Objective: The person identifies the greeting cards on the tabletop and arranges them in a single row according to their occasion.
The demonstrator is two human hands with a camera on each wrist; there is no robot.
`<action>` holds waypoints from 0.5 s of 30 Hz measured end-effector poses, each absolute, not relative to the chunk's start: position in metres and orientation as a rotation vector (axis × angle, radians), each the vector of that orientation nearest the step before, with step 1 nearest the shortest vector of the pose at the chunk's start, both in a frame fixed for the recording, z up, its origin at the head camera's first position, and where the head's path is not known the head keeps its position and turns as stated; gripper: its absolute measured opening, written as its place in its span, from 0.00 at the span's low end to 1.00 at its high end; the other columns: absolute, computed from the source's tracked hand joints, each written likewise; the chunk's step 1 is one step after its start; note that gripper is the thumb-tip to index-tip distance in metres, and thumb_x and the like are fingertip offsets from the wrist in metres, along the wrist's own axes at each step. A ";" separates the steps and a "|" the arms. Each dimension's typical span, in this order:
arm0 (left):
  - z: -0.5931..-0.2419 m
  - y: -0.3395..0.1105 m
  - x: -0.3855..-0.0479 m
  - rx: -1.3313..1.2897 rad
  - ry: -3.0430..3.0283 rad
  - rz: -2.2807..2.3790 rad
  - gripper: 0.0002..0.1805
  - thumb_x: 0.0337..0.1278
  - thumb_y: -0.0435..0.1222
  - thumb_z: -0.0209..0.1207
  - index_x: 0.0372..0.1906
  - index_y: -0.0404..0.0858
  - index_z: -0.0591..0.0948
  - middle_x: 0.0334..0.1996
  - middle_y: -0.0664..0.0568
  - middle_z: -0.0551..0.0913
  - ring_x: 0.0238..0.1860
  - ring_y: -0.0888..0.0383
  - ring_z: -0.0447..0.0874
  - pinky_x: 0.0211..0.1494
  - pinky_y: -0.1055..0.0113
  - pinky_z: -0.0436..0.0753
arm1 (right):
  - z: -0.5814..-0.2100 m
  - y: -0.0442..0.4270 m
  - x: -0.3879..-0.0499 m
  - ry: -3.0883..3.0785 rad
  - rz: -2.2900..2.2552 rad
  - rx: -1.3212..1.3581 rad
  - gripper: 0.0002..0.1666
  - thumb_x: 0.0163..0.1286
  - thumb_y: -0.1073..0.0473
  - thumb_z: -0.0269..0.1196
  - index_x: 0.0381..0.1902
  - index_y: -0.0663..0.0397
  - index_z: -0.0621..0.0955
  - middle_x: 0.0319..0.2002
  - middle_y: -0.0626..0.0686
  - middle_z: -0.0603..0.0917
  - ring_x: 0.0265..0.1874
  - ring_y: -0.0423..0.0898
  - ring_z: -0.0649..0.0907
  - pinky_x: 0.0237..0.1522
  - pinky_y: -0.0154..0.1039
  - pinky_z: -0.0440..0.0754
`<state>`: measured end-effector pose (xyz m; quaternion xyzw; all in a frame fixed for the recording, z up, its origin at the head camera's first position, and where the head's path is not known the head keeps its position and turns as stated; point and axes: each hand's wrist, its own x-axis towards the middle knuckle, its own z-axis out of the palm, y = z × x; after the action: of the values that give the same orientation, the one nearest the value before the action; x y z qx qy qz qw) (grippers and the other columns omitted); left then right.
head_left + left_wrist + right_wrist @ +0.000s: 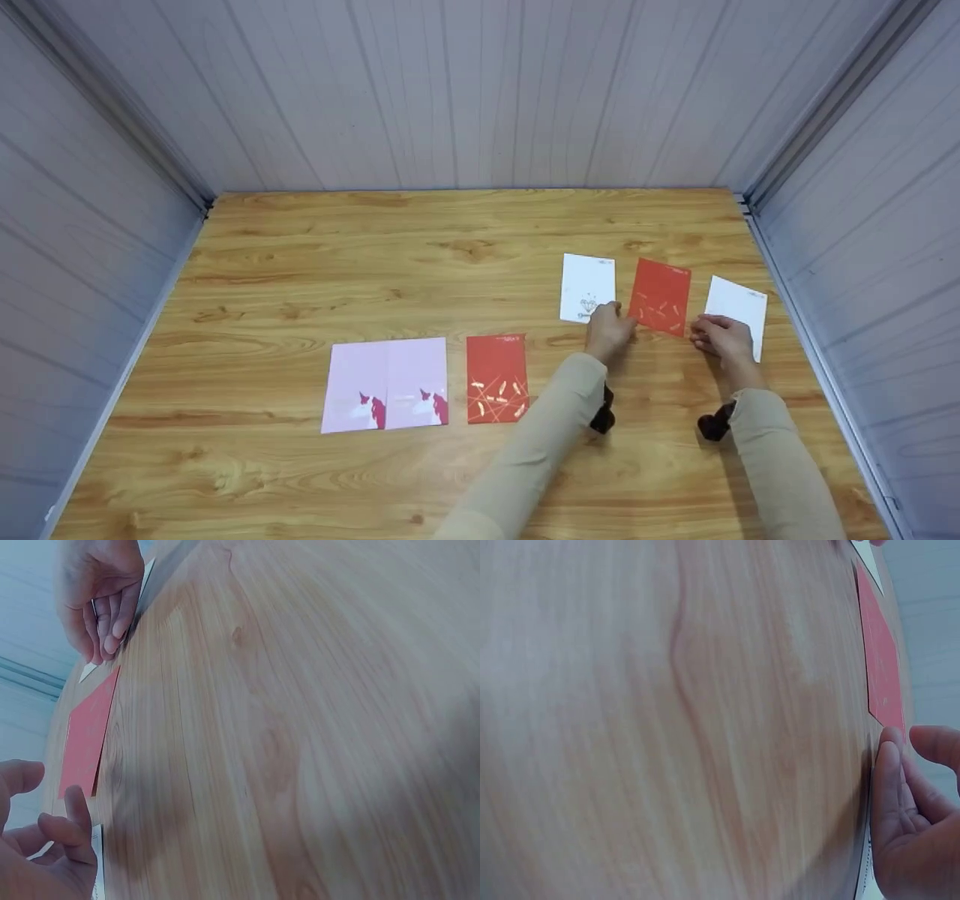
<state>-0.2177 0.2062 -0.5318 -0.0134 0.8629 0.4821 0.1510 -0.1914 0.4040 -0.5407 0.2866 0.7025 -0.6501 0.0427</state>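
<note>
Three cards stand in a row at the right of the table: a white card [589,281] with a small line drawing, a red card [660,295] with gold marks, and another white card [739,304]. My left hand [610,330] is over the lower right corner of the first white card, close to the red card's left edge. Near the red card's lower right corner, my right hand [724,339] partly covers the second white card. In the wrist views, the thumb of each hand stands apart from its loosely bent fingers, and neither hand grips a card.
Two pink cards [356,375] with a dark pink and white figure lie side by side at the left of centre. Beside them is another red card [496,367] with gold marks, partly close to my left sleeve. Grey panel walls [480,90] enclose the wooden table [262,480].
</note>
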 end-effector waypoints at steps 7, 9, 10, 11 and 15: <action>-0.533 0.212 -0.219 -0.081 2.418 1.372 0.24 0.53 0.41 0.56 0.54 0.35 0.72 0.49 0.50 0.74 0.51 0.59 0.70 0.51 0.68 0.68 | -0.542 0.401 -0.193 2.120 -1.981 0.912 0.17 0.62 0.64 0.56 0.48 0.67 0.70 0.21 0.47 0.80 0.20 0.39 0.81 0.26 0.32 0.78; -0.533 0.212 -0.219 -0.083 2.407 1.386 0.24 0.52 0.41 0.57 0.54 0.35 0.72 0.49 0.50 0.74 0.50 0.59 0.70 0.51 0.68 0.68 | -0.542 0.400 -0.194 2.115 -1.973 0.927 0.17 0.62 0.64 0.56 0.47 0.66 0.70 0.22 0.47 0.81 0.21 0.39 0.81 0.26 0.32 0.78; -0.533 0.212 -0.219 -0.078 2.394 1.402 0.24 0.52 0.40 0.57 0.55 0.34 0.71 0.48 0.50 0.75 0.49 0.59 0.71 0.50 0.68 0.69 | -0.542 0.399 -0.195 2.115 -1.965 0.936 0.17 0.62 0.64 0.56 0.47 0.66 0.70 0.22 0.47 0.80 0.21 0.39 0.81 0.26 0.32 0.78; -0.533 0.213 -0.219 -0.078 2.378 1.422 0.24 0.52 0.39 0.57 0.55 0.34 0.71 0.46 0.50 0.75 0.46 0.60 0.72 0.49 0.69 0.69 | -0.542 0.399 -0.195 2.117 -1.956 0.936 0.17 0.62 0.63 0.56 0.48 0.66 0.70 0.22 0.47 0.80 0.21 0.39 0.81 0.27 0.32 0.78; -0.533 0.215 -0.220 -0.072 2.268 1.529 0.21 0.51 0.37 0.57 0.52 0.33 0.73 0.32 0.52 0.78 0.32 0.61 0.75 0.37 0.69 0.73 | -0.540 0.397 -0.196 2.150 -1.912 0.940 0.19 0.62 0.62 0.56 0.50 0.67 0.70 0.22 0.47 0.81 0.22 0.39 0.81 0.27 0.33 0.78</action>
<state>-0.2202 0.2146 -0.5334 -0.0256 0.8120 0.5473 0.2014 -0.1960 0.3966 -0.5399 0.3100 0.7092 -0.6306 0.0571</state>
